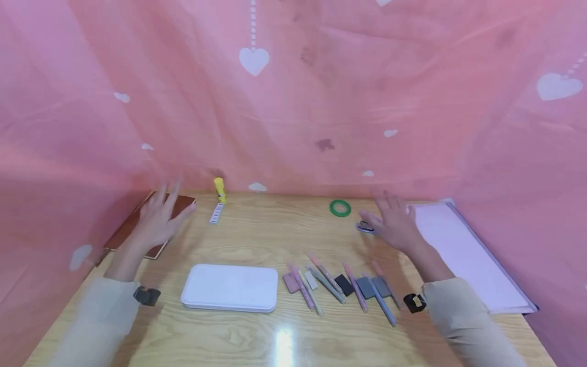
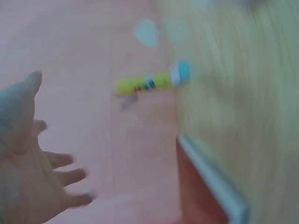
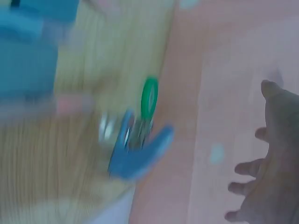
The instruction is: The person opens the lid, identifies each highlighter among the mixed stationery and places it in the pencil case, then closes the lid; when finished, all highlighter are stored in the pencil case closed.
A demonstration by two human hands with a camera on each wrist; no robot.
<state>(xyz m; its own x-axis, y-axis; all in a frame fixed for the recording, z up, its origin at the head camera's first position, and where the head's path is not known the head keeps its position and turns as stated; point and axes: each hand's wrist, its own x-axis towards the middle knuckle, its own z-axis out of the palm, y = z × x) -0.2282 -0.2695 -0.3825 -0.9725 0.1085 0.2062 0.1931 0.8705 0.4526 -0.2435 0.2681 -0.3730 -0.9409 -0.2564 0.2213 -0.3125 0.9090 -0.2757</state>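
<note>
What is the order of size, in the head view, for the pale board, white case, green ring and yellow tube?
1. Pale board
2. White case
3. Green ring and yellow tube: too alike to rank.

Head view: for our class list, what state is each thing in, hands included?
Left hand: spread, holding nothing
Right hand: spread, holding nothing
Brown notebook: closed
White case: closed
Yellow tube: upright
Green ring: lying flat
Pens: scattered loose
White board: lying flat
Blue tool: too blurred to tell
</note>
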